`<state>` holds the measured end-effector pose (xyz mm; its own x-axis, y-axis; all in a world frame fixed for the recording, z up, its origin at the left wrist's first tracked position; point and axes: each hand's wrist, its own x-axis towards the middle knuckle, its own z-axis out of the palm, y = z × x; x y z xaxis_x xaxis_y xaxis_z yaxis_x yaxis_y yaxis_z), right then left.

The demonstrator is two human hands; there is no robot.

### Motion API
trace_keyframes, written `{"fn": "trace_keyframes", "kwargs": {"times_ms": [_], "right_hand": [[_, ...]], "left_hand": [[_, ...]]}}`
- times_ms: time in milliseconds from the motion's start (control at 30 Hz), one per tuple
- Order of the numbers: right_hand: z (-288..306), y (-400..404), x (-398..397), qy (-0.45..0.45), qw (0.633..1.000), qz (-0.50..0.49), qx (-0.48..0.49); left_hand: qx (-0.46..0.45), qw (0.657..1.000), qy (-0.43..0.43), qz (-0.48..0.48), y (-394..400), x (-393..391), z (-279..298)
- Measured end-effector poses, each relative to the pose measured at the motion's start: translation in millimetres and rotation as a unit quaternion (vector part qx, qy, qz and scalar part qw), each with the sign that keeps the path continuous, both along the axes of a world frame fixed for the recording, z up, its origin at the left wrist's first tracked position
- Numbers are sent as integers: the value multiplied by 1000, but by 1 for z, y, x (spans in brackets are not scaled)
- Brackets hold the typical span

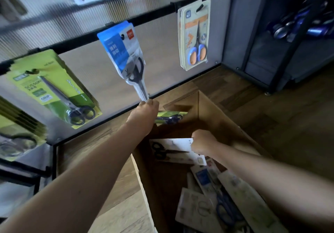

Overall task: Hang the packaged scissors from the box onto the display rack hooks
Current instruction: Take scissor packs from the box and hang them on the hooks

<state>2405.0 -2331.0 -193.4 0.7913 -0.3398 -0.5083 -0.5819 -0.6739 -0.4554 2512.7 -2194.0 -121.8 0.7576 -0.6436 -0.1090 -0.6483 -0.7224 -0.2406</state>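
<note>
Head: left hand (142,114) raised, pinching blue pack (124,52); right hand (203,141) gripping white pack (173,150).

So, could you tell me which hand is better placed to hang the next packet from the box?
The right hand. It already grips a white scissors packet over the open box, while the left hand pinches the bottom tip of the blue packet hanging on its hook.

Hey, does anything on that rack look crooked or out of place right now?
Yes. The blue scissors pack on the middle hook hangs tilted, its bottom swung right, because the left hand pinches its lower tip. The green pack and orange pack hang untouched.
</note>
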Motion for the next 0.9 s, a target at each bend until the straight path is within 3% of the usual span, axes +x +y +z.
{"fn": "trace_keyframes", "kwargs": {"times_ms": [267,567,733,900], "right_hand": [[30,11,6,-111,992,34,-47],[50,12,-1,-143,981,90,-97],[93,4,19,-274,950,108,-102],[132,0,33,-341,923,150,-92]], "left_hand": [[-15,997,-4,79,12,-3,30],[-106,970,69,209,26,-5,50],[-131,961,98,221,35,3,65],[-170,957,70,224,48,9,87]]}}
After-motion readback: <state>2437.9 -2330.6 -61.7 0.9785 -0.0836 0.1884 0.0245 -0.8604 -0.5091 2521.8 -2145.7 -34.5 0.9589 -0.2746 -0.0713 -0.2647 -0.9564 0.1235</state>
